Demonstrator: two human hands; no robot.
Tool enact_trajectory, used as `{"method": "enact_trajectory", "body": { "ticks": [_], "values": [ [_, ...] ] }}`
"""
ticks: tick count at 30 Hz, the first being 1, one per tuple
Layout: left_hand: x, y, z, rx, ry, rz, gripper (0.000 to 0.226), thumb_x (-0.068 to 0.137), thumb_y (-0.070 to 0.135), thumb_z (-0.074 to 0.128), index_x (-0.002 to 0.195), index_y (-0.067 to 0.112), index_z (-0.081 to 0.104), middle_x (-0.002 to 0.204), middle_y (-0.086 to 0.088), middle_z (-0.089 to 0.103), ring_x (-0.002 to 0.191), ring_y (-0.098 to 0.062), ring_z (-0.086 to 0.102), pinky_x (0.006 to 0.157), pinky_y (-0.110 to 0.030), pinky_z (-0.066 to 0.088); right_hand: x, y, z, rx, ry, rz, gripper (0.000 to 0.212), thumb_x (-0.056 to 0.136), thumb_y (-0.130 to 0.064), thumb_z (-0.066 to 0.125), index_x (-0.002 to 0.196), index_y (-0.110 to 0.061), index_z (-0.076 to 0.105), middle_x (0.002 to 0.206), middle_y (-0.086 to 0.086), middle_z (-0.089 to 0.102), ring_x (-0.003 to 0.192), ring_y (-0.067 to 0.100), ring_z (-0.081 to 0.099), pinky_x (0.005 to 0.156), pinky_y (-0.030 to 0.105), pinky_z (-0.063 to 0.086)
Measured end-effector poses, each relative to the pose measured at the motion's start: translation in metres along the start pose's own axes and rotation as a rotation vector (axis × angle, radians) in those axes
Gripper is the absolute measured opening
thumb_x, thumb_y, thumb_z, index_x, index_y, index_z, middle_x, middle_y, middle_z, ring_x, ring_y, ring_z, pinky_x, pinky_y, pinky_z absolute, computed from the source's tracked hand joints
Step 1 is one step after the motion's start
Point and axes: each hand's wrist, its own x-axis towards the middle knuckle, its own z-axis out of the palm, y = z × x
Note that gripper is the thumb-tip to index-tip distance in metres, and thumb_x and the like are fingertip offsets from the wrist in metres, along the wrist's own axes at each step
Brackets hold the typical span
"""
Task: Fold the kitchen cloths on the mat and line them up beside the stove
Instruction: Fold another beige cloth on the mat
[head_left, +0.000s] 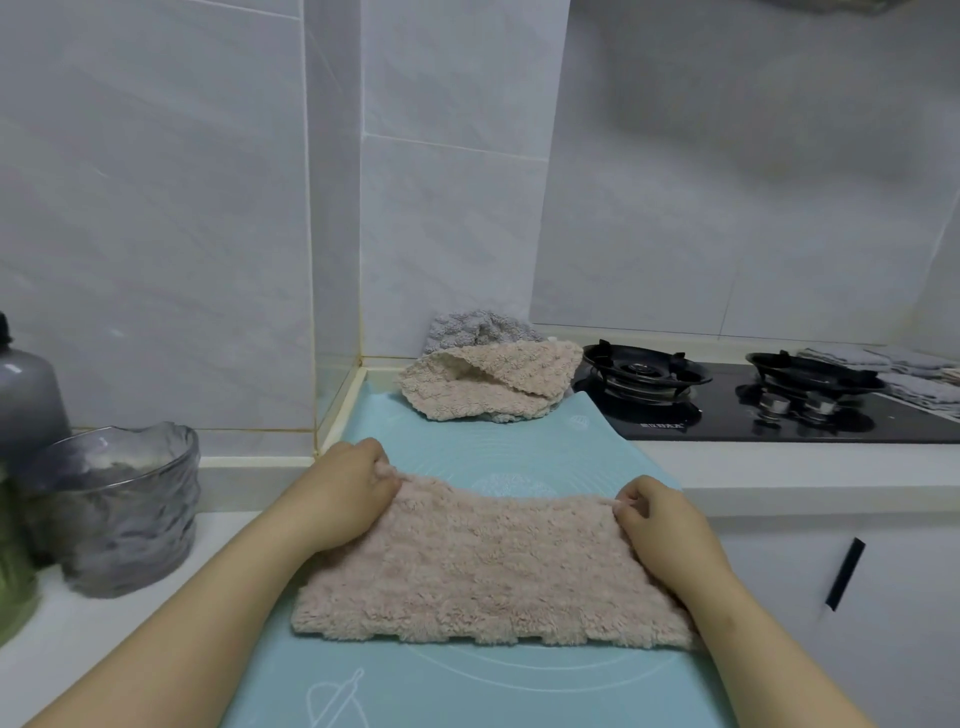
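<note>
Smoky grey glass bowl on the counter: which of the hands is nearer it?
Left. The left hand pinches the far left corner of the pink fluffy cloth, right of the smoky grey glass bowl; the right hand pinches the opposite corner, farther right.

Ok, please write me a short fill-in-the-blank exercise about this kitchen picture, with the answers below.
1. The left hand and the right hand each pinch a far ____ of the pink cloth.
2. This cloth lies on a blue ____.
3. The black ____ with two burners stands right of it.
Answers: corner, mat, stove.
</note>
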Motion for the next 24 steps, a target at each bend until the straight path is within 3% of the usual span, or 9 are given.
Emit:
{"method": "enact_trajectory", "body": {
  "ticks": [4, 7, 12, 17, 20, 24],
  "values": [
    [-0.001, 0.005, -0.002, -0.564, 0.062, -0.133, 0.014, 0.091, 0.030, 0.055, 0.084, 0.020, 0.047, 0.080, -0.006, 0.057, 0.068, -0.020, 0.050, 0.058, -0.028, 0.034, -0.003, -0.002, -0.006, 0.207, 0.035, 0.031, 0.015, 0.095, -0.021, 0.044, 0.080, -0.023, 0.046, 0.073, 0.001, 0.059, 0.063, 0.021, 0.053, 0.054, 0.028, 0.037],
    [-0.002, 0.008, -0.002, -0.725, 0.120, -0.167, 0.013, 0.091, 0.026, 0.057, 0.085, 0.018, 0.049, 0.071, -0.005, 0.055, 0.057, -0.018, 0.047, 0.050, -0.025, 0.032, 0.004, -0.010, -0.013, 0.320, 0.034, 0.073, 0.016, 0.094, -0.015, 0.046, 0.078, -0.017, 0.046, 0.065, 0.004, 0.055, 0.052, 0.022, 0.048, 0.048, 0.026, 0.037],
    [0.001, 0.003, 0.007, -0.571, 0.273, -0.152, 0.015, 0.088, 0.024, 0.061, 0.077, 0.020, 0.050, 0.076, -0.002, 0.059, 0.066, -0.019, 0.049, 0.055, -0.027, 0.032, 0.027, -0.023, -0.009, 0.354, 0.135, 0.141, 0.012, 0.090, -0.014, 0.050, 0.078, -0.015, 0.054, 0.079, 0.003, 0.059, 0.074, 0.025, 0.053, 0.056, 0.028, 0.038],
    [0.005, -0.003, 0.011, -0.430, 0.367, -0.149, 0.015, 0.088, 0.021, 0.060, 0.076, 0.020, 0.051, 0.081, 0.006, 0.057, 0.077, -0.013, 0.050, 0.056, -0.017, 0.031, 0.031, -0.016, 0.014, 0.283, 0.063, 0.157, 0.015, 0.089, -0.016, 0.044, 0.077, -0.018, 0.052, 0.072, 0.007, 0.065, 0.056, 0.025, 0.053, 0.056, 0.034, 0.046],
    [0.009, -0.005, 0.013, -0.405, 0.399, -0.149, 0.016, 0.088, 0.020, 0.060, 0.075, 0.021, 0.051, 0.078, 0.011, 0.053, 0.085, -0.015, 0.049, 0.057, -0.021, 0.030, 0.032, -0.015, 0.008, 0.263, 0.100, 0.129, 0.015, 0.091, -0.017, 0.046, 0.076, -0.018, 0.048, 0.072, 0.005, 0.062, 0.060, 0.026, 0.056, 0.058, 0.037, 0.050],
    [0.011, -0.005, 0.015, -0.388, 0.429, -0.123, 0.019, 0.088, 0.017, 0.060, 0.073, 0.023, 0.049, 0.077, 0.011, 0.052, 0.085, -0.016, 0.049, 0.063, -0.026, 0.029, 0.032, -0.017, 0.006, 0.306, 0.132, 0.046, 0.011, 0.095, -0.017, 0.045, 0.086, -0.011, 0.048, 0.075, 0.001, 0.054, 0.066, 0.018, 0.049, 0.056, 0.030, 0.038]
  ]
}}
